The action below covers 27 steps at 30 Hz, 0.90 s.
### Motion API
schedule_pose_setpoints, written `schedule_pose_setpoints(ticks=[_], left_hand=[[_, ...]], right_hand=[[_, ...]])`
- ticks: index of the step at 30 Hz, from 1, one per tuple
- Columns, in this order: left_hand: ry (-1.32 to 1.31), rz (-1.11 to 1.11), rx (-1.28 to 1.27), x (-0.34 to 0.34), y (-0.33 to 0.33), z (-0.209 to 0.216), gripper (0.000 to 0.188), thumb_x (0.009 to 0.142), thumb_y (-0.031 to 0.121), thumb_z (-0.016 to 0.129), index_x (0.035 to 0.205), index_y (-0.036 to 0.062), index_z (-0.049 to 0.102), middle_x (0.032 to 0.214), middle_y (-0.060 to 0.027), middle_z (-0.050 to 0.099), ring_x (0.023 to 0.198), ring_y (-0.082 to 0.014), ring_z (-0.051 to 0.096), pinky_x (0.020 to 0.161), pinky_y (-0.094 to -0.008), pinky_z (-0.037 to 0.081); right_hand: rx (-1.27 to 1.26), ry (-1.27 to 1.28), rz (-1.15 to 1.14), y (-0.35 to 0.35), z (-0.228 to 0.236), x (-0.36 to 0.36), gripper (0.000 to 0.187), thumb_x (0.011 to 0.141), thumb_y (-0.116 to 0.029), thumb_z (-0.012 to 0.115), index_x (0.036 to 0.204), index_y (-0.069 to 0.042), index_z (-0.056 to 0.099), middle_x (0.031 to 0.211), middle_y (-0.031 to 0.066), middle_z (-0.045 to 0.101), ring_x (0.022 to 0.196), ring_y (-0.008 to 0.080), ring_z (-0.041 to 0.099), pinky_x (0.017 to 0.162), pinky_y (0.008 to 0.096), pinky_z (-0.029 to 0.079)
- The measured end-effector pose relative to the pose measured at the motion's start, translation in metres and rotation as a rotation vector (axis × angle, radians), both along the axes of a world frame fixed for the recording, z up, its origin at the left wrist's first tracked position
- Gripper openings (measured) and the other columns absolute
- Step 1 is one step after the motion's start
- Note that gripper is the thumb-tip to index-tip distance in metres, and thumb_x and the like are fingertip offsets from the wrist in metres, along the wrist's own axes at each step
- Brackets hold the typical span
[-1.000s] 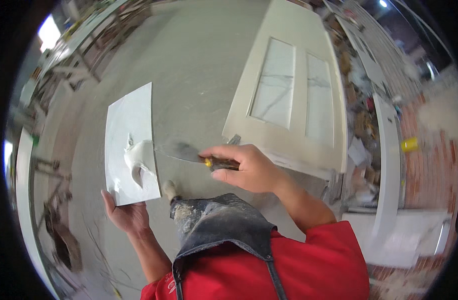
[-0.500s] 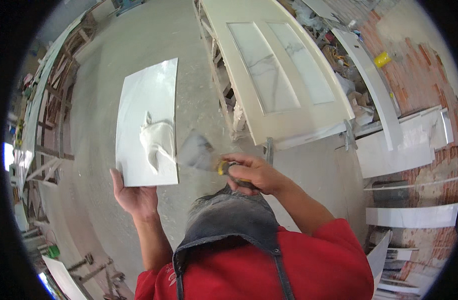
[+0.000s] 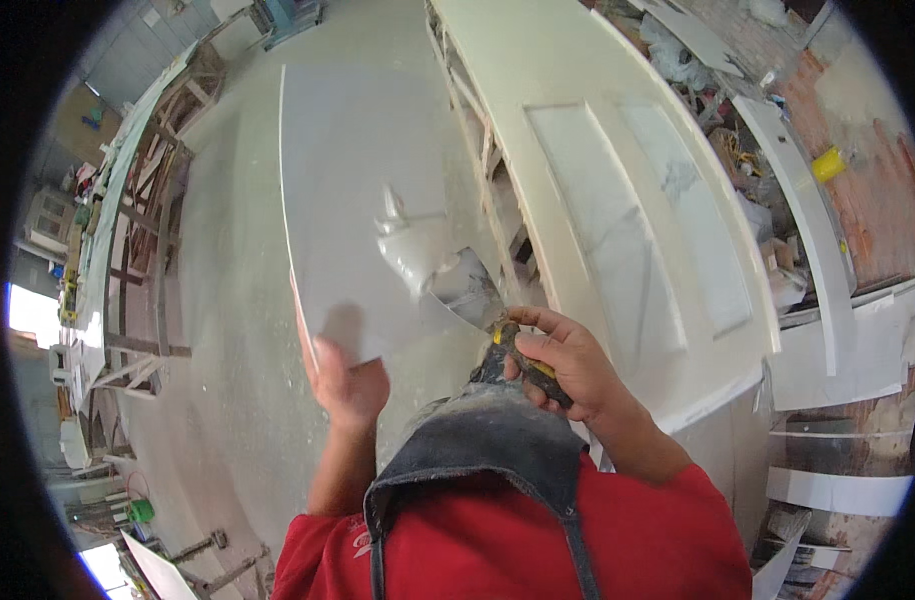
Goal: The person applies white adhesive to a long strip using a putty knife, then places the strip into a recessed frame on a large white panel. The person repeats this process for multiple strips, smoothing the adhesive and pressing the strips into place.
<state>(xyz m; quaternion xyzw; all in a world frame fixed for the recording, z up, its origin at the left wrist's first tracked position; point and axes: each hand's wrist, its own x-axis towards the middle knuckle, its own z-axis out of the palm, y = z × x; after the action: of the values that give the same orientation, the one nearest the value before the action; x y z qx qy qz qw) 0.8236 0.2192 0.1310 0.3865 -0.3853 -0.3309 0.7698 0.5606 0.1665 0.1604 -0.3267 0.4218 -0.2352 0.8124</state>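
Note:
My left hand (image 3: 348, 385) grips the lower left corner of a flat white board (image 3: 358, 130), the thumb in front of it and some fingers hidden. A lump of wet white paste (image 3: 410, 248) lies on the board's face toward the right side. My right hand (image 3: 583, 365) is closed round the black and yellow handle of a putty knife (image 3: 470, 292). Its wide, smeared blade is at the right edge of the paste; whether they touch, I cannot tell.
A cream panelled door (image 3: 698, 230) lies on a wooden stand at the right. Long workbenches (image 3: 128, 200) line the left. White strips and offcuts (image 3: 838, 340) lean by the brick wall, with a yellow cylinder (image 3: 830, 164) there. Grey floor (image 3: 218, 330) spreads below.
The board has tilted and shifted up and right in view, and its face looks darker. My right hand and the putty knife have moved right. The whole view has turned a little.

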Motion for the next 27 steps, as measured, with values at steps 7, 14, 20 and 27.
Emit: schedule_pose_setpoints(ticks=[7, 14, 20, 27], left_hand=[[0.021, -0.254, 0.233, 0.077, -0.097, 0.022, 0.091, 0.101, 0.062, 0.054, 0.158, -0.0063, 0.036, 0.153, -0.0201, 0.051, 0.14, -0.0338, 0.05, 0.116, -0.047, 0.04], [0.206, -0.645, 0.486, 0.116, -0.257, 0.0, 0.076, 0.106, 0.056, 0.049, 0.151, -0.0045, 0.047, 0.146, -0.0193, 0.059, 0.136, -0.0361, 0.056, 0.113, -0.0491, 0.044], [0.774, -0.861, 0.525, 0.102, -0.388, -0.023, 0.061, 0.112, 0.045, 0.044, 0.149, -0.0036, 0.048, 0.148, -0.0199, 0.059, 0.134, -0.0378, 0.059, 0.115, -0.0543, 0.046], [0.853, -0.823, 0.599, 0.111, -0.53, -0.015, 0.059, 0.11, 0.045, 0.05, 0.148, -0.0009, 0.05, 0.152, -0.0189, 0.055, 0.141, -0.0378, 0.052, 0.119, -0.0581, 0.04]], right_hand=[[-0.207, 0.12, 0.067, -0.132, 0.034, 0.004, 0.048, 0.1, -0.013, 0.061, 0.145, 0.001, 0.054, 0.085, 0.0129, 0.072, 0.047, 0.0103, 0.055, 0.039, 0.0245, 0.038], [-0.355, 0.287, 0.036, -0.229, 0.042, 0.017, 0.039, 0.101, -0.016, 0.063, 0.137, -0.002, 0.066, 0.088, 0.0074, 0.074, 0.057, 0.0091, 0.059, 0.049, 0.0228, 0.043], [-1.067, 0.749, -0.167, -0.278, 0.024, 0.048, 0.037, 0.096, -0.015, 0.068, 0.133, -0.012, 0.07, 0.102, 0.0126, 0.069, 0.091, 0.0283, 0.067, 0.078, 0.0364, 0.054], [-0.919, 0.94, -0.482, -0.328, -0.012, 0.12, 0.042, 0.097, -0.017, 0.065, 0.139, -0.016, 0.063, 0.108, 0.0202, 0.07, 0.091, 0.0409, 0.07, 0.078, 0.0494, 0.057]])
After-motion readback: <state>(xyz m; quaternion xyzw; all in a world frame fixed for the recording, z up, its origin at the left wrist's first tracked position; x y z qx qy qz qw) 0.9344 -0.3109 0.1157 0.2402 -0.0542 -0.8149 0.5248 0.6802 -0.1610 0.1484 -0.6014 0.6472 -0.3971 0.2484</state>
